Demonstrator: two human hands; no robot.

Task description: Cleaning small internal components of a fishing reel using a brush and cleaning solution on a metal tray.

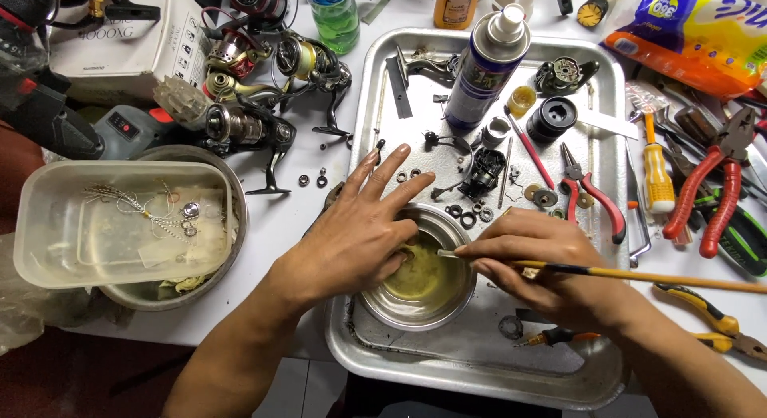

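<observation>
Small round steel bowl [423, 278] w/ yellowish liquid sits near-centre on the metal tray [479, 362]. Left hand [363, 226] spread over its left rim, right hand [543, 266] pinching a thin yellow-handled brush [607, 272], tip over bowl.

The left hand [355, 234] covers the near-left rim of the small round steel bowl [423, 298], hiding whatever its thumb and palm press there. The long yellow-handled brush [639, 276] runs off the right edge. The dented metal tray [479, 362] holds washers too small to identify.
</observation>
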